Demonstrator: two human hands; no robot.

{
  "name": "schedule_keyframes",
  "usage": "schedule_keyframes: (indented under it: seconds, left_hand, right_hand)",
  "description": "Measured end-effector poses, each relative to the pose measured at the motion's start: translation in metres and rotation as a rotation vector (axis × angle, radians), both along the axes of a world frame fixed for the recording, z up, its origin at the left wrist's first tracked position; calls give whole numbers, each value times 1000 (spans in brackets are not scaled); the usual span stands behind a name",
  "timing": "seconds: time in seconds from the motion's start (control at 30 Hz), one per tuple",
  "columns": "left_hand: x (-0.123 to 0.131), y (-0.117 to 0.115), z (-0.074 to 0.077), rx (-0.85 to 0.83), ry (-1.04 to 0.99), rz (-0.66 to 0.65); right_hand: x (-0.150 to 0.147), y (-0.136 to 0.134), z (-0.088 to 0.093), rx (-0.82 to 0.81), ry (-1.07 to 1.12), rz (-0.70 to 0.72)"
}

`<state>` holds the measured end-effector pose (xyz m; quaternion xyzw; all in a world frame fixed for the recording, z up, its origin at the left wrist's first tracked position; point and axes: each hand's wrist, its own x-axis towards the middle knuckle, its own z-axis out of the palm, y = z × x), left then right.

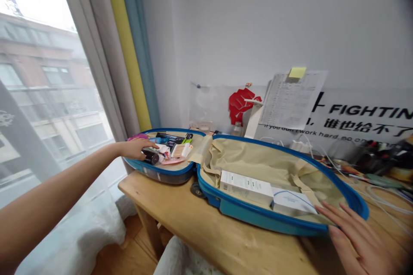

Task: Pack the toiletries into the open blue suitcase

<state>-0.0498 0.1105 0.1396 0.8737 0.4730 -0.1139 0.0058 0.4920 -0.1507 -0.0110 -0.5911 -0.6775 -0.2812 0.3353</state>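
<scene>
An open blue hard-shell suitcase (272,189) with a beige lining lies on the wooden table, its two halves side by side. My left hand (134,148) reaches into the far half, with its fingers over a dark bottle (150,156) among packed toiletries and small items. Whether it grips the bottle is hard to see. Two white boxes (247,187) lie flat in the near half, held by beige straps. My right hand (358,240) rests with fingers spread on the suitcase's blue rim, near the second box (292,202).
The wooden table (206,234) extends past the suitcase on the near side. Cables and cluttered desk items lie to the right. A glass bottle, a red hand-shaped ornament and a printed sheet stand against the wall behind. A curtained window lies to the left.
</scene>
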Motion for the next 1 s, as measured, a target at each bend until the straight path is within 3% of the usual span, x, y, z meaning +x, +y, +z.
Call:
schedule_keyframes:
  seconds: [0.17, 0.33, 0.43, 0.53, 0.7, 0.8, 0.9, 1.0]
  left_hand:
    - [-6, 16, -8, -112, 26, 26]
    - [-10, 17, -12, -203, -149, 23]
    - [-11, 14, -11, -155, -249, 9]
    - [1, 6, 0, -62, -397, -27]
    - [68, -26, 36, 89, -581, -160]
    - [128, -54, 50, 38, -577, -394]
    - [185, -76, 46, -65, -557, -586]
    - [234, -88, 30, -124, -553, -697]
  right_hand:
    - [2, 1, -2, 7, 4, 14]
    - [-1, 0, -2, -11, 72, 4]
    - [-4, -2, 0, -40, 119, -18]
    - [-6, -2, 2, -48, 150, -29]
    - [-10, -3, 8, -39, 135, -14]
    - [-12, -4, 12, -74, 110, -19]
    - [-13, -5, 13, -82, 118, -33]
    - [-15, -6, 13, -85, 133, -55]
